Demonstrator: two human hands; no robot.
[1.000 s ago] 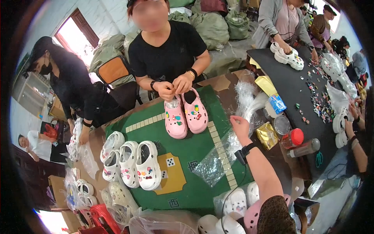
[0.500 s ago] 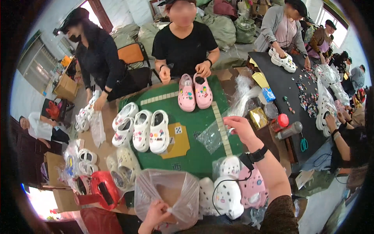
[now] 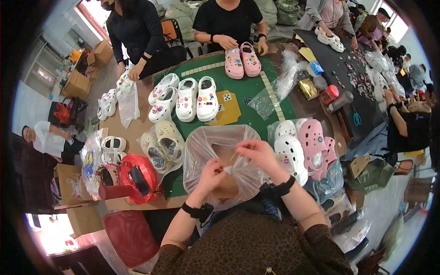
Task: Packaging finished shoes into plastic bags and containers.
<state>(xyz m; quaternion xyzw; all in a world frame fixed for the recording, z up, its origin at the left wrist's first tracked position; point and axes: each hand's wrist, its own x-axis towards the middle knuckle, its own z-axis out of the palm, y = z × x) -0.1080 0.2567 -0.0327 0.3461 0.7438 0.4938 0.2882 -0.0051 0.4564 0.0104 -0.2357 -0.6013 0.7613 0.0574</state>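
A clear plastic bag (image 3: pixel 194 143), its rim spread wide over something brown, stands at the near edge of the table in front of me. My left hand (image 3: pixel 211 175) is closed on a gathered bit of the bag on its near side. Above the bag's mouth, my right hand (image 3: pixel 257 156) pinches a thin pale strip, too fine to name surely. Both hands are close together. White clogs with charms (image 3: pixel 207 99) stand beyond the bag, cream clogs (image 3: pixel 167 140) to its left, and bagged white clogs (image 3: pixel 289 153) and pink clogs (image 3: pixel 312 140) to its right.
Across the green mat (image 3: pixel 215 68), a person in black handles pink clogs (image 3: pixel 234 64); another at left holds bagged white clogs. A red plastic roll (image 3: pixel 142 176) with a phone (image 3: pixel 139 179) on it lies at the near left. Jars (image 3: pixel 329 94) and scissors (image 3: pixel 357 118) are at right.
My right hand has come back from over the mat to the bag, beside the left hand. The view has tilted down. The left hand keeps its hold on the bag.
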